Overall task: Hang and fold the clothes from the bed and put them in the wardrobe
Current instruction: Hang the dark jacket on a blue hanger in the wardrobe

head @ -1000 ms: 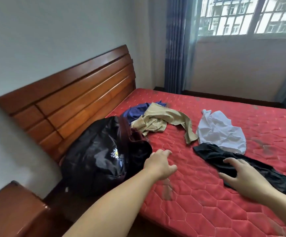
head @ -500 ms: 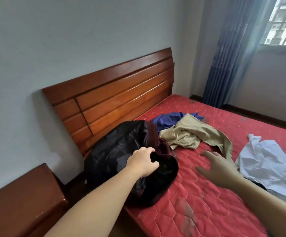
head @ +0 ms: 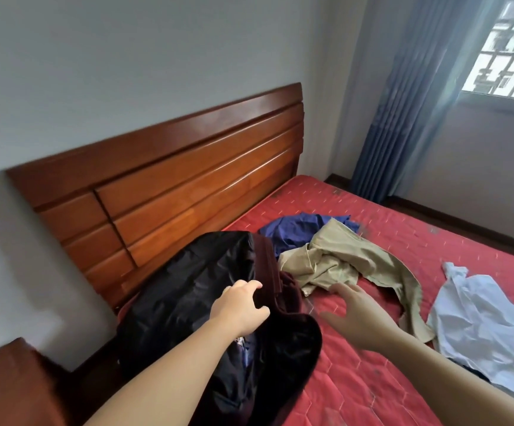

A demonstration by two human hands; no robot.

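Observation:
A shiny black jacket (head: 185, 302) with dark maroon lining lies bunched at the near left corner of the red mattress (head: 369, 382). My left hand (head: 239, 306) is on its upper edge, fingers curled into the fabric. My right hand (head: 358, 316) hovers open just right of the jacket, fingers straight, fingertips near a crumpled khaki shirt (head: 344, 261). A blue garment (head: 292, 230) lies behind the khaki one. A white shirt (head: 480, 321) is spread at the right, with a sliver of black cloth (head: 472, 372) showing under it.
A wooden headboard (head: 188, 186) stands against the grey wall on the left. A wooden nightstand (head: 9, 392) sits at the lower left beside the bed. Blue curtains (head: 418, 118) and a barred window (head: 507, 53) are at the far right.
The view has swung left toward the headboard. My left hand moved onto the black jacket and curled into it. My right hand left the black cloth and moved left near the khaki shirt.

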